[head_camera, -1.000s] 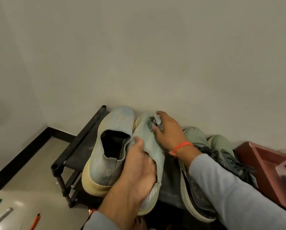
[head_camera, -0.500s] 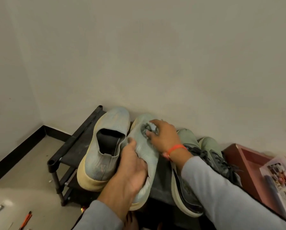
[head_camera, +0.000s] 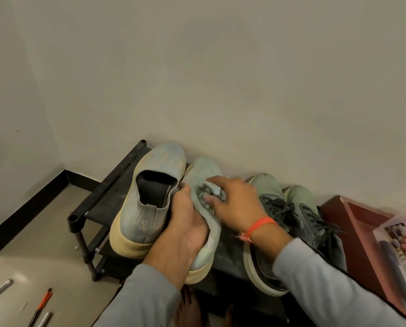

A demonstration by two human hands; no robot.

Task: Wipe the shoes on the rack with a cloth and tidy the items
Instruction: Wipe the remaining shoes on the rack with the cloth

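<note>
Two pale blue knit slip-on shoes with yellowed soles stand on the black shoe rack [head_camera: 103,204]. The left shoe [head_camera: 147,197] rests untouched. My left hand [head_camera: 185,230] grips the right shoe [head_camera: 203,171] around its heel and collar. My right hand [head_camera: 235,204] clutches a small crumpled grey cloth [head_camera: 207,192] and presses it onto that shoe's middle upper. An orange band circles my right wrist.
A pair of green lace-up sneakers [head_camera: 298,208] sits on the rack to the right. A reddish-brown box [head_camera: 352,223] and a clear plastic case [head_camera: 400,253] stand at far right. Several pens [head_camera: 41,303] lie on the floor at lower left. My bare toes [head_camera: 187,308] show below the rack.
My right hand has slid the cloth back from the shoe's toe toward its middle. My left hand keeps its hold on the shoe. The camera has moved slightly.
</note>
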